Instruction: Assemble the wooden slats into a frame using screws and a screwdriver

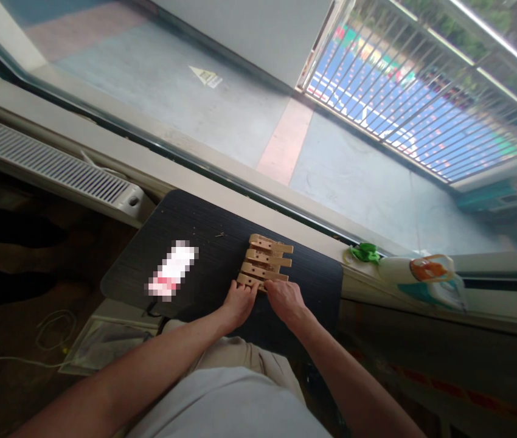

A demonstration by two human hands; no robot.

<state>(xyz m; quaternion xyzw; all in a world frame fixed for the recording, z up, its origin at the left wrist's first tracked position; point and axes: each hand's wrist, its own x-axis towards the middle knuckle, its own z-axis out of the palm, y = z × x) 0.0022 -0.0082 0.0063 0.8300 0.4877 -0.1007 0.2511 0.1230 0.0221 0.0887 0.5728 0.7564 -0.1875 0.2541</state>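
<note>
A light-brown wooden piece (264, 257) lies on the dark tabletop (222, 219). It has several parallel slats with small dark holes, and the slat ends stick out on the right. My left hand (240, 303) is closed at the near left corner, its curled fingertips on the nearest slat. Beside it, my right hand (284, 299) grips the near right part of the same piece, fingers bent over the edge. Both thumbs and the undersides of the fingers are hidden.
A pixelated white-and-red item (171, 271) lies left on the table. Small crumbs and a tiny twig-like bit (219, 235) dot the surface. Beyond are a window sill (222, 198), a white heater (58, 161), a green object (365, 252) and a white bottle (395, 269).
</note>
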